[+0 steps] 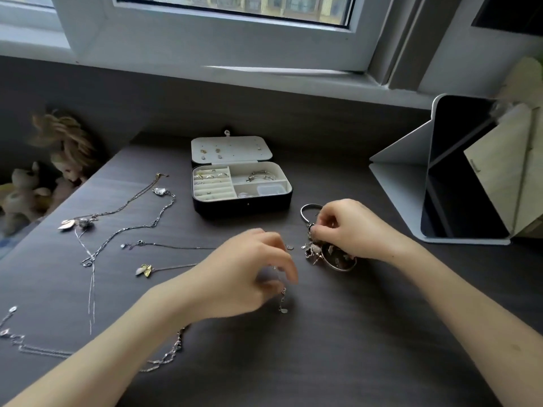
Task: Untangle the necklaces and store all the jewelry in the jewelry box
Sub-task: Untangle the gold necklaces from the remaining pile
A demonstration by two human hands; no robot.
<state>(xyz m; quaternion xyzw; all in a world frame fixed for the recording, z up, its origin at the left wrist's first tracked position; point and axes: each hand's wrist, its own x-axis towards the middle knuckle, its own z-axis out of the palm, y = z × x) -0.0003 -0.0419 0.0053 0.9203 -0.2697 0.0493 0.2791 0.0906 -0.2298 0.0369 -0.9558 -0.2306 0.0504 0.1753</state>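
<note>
An open black jewelry box with cream compartments holds rings and bangles at the table's middle back. My left hand pinches a thin silver chain whose end dangles just above the table. My right hand pinches at a tangled heap of jewelry with a silver bangle and a rose-gold bangle. Several necklaces lie spread out on the left: a long silver chain, a chain with a gold flower pendant, and a chunky silver chain.
A dark wooden table carries everything. A tablet in a grey folding stand stands at the right. Dolls and plush toys sit off the table's left edge. A window sill runs along the back.
</note>
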